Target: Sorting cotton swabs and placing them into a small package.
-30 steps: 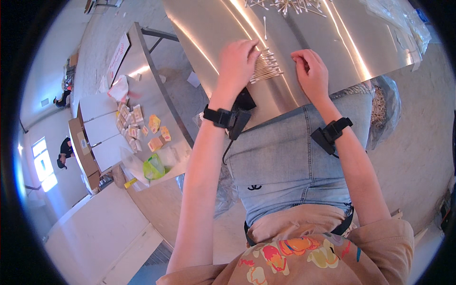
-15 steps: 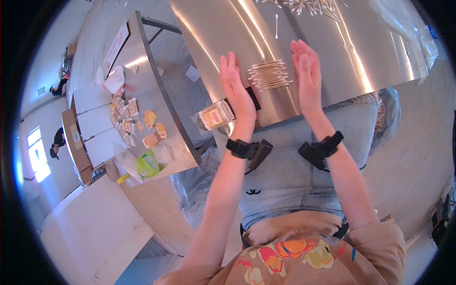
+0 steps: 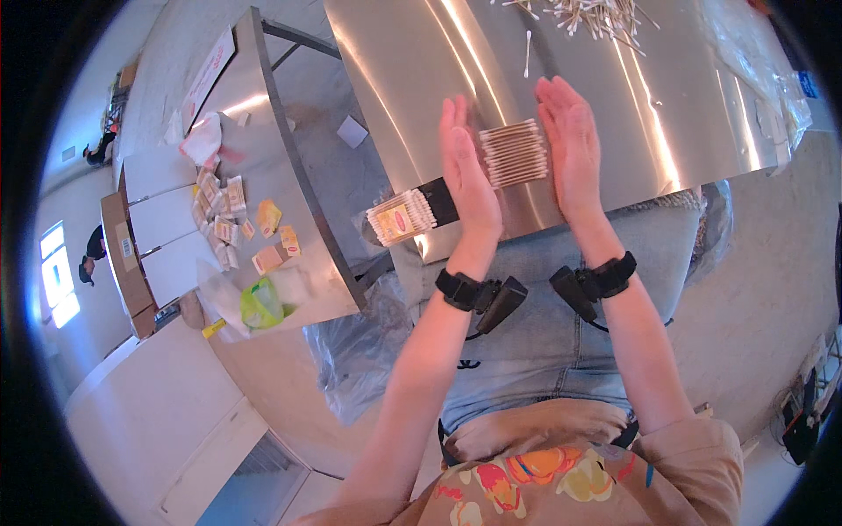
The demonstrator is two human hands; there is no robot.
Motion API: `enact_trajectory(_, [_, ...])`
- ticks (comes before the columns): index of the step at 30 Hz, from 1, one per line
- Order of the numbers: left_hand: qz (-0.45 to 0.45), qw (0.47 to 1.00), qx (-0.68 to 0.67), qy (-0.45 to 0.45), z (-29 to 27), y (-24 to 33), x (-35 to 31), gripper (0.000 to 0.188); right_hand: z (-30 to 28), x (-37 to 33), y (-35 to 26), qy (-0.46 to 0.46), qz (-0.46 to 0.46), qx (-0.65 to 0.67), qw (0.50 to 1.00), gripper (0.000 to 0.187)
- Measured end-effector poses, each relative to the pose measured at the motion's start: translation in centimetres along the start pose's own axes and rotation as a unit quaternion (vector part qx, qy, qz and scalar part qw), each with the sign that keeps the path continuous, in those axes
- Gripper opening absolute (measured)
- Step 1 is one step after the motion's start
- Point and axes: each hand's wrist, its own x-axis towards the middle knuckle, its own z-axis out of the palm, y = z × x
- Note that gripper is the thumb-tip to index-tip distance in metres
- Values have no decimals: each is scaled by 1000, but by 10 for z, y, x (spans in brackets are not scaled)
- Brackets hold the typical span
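- On the metal worktop, between the left hand and the right hand, lies a row of cotton swabs, sticks side by side, tips toward either palm.
- Both hands stand on edge, fingers outstretched and close together, gripping nothing; whether either palm touches the tips is hard to tell.
- Evening the row seems the step in hand: best keep both palms parallel and press equally from each side, so the ends line up without the sticks bowing.
- A light tap should do; a hard squeeze could buckle the row or make sticks ride over one another.
- Care at the left wrist would help, since the black flat piece and the pack of swabs lie just beside it.
- The single swab and the loose pile lie beyond the fingertips, so short strokes should leave them undisturbed.
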Motion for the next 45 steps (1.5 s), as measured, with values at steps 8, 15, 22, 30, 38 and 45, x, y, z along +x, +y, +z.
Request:
enact_trajectory(8, [197,627,731,-184,1,-4,-9,95,-24,5,-11,45,-79,-76,993,46])
enact_trajectory(15, [210,624,735,-161,6,-8,6,98,-20,-1,-9,52,-77,-81,992,40])
enact_trajectory(22, [90,824,543,-133,3,9,-10,81,-22,5,-14,17,-50,-62,997,46])
enact_trajectory(30, [78,995,52,-17,11,-14,-2,74,-2,6,5,-41,-20,-31,998,54])
enact_trajectory(38, [27,999,9,20,7,-6,-5,75,-15,5,-3,-45,-1,54,998,58])
enact_trajectory(45, [11,1000,25,4,2,-3,-21,71,-19,-18,-6,-48,-2,24,999,60])
